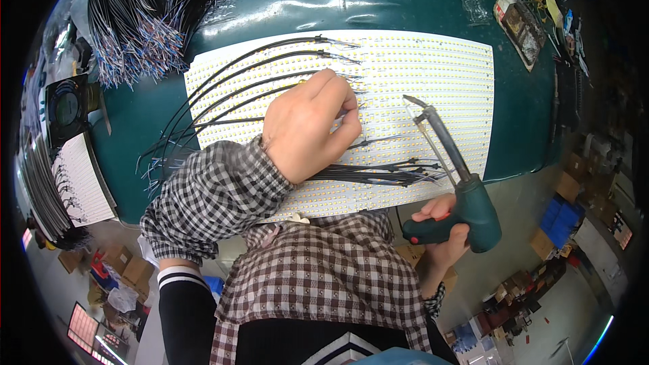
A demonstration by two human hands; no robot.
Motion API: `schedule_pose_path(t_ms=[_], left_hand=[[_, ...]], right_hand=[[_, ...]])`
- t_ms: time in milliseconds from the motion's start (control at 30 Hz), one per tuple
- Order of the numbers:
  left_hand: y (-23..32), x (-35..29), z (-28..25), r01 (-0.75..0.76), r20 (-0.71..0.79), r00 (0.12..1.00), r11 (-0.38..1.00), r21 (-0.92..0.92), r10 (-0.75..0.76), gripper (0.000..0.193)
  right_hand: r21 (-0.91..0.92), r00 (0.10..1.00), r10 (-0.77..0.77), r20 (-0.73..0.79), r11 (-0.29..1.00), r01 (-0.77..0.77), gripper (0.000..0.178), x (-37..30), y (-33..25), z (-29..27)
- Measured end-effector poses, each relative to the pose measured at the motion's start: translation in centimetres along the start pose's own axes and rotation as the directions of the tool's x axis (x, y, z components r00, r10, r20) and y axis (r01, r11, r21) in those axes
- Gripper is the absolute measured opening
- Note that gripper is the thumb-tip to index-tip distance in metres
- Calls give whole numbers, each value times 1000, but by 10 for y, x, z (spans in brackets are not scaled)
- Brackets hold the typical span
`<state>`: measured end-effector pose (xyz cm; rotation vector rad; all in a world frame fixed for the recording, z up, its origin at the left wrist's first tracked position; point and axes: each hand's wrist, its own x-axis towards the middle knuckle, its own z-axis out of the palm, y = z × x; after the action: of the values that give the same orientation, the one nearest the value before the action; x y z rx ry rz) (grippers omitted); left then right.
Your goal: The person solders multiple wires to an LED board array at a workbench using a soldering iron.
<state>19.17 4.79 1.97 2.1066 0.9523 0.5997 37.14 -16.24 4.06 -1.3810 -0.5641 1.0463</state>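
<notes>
A white LED board sheet (433, 60), covered in rows of small yellow LEDs, lies in front of me. Several black cables (250, 60) with thin stripped wire ends stretch over its left half. My left hand (312, 123) is closed above the middle of the sheet, thumb and forefinger pinched on a cable; the fingers hide most of the pinched end. My right hand (446, 233) grips the handle of a dark green soldering gun (480, 216) at the sheet's lower right. Its bent tip is raised over the sheet, close to the right of my left hand. Loose cables (378, 173) lie bunched below my left hand.
The green tabletop (324, 0) surrounds the sheet. Thick cable bundles (138, 20) lie at the far left. A stack of boards with cables (84, 179) stands at the left edge. At the far right sits a dirty tray with a dark block (520, 27).
</notes>
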Motion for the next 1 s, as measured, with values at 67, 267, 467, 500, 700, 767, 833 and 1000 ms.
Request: schedule_pose_path(t_ms=[67,267,467,500,700,767,833,1000], left_hand=[[1,0,1,14,5,1000,1000,1,-14,12],[-9,-2,2,-40,-9,999,998,54,41,11],[-19,-3,4,-62,-29,998,997,54,64,13],[-20,-4,5,-78,-31,996,996,48,79,15],[-25,-9,11,-104,-22,994,981,165,109,20],[-27,-10,14,-111,-32,992,980,165,118,21],[-28,-9,16,-138,-77,985,977,160,151,21],[-24,-6,11,-137,-79,986,981,140,149,22]], right_hand=[[5,999,-40,-30,999,40,74,2,1,-2],[213,986,-53,-158,973,86,86,11,-1,-5],[402,985,-30,-168,911,96,85,22,1,-22],[480,993,-26,-113,874,78,83,22,3,-25],[671,988,-87,130,741,-24,77,24,12,-47],[719,980,-117,158,694,-33,77,25,14,-51],[707,975,-124,187,706,-46,76,26,14,-55],[738,974,-152,168,675,-21,76,20,13,-60]])
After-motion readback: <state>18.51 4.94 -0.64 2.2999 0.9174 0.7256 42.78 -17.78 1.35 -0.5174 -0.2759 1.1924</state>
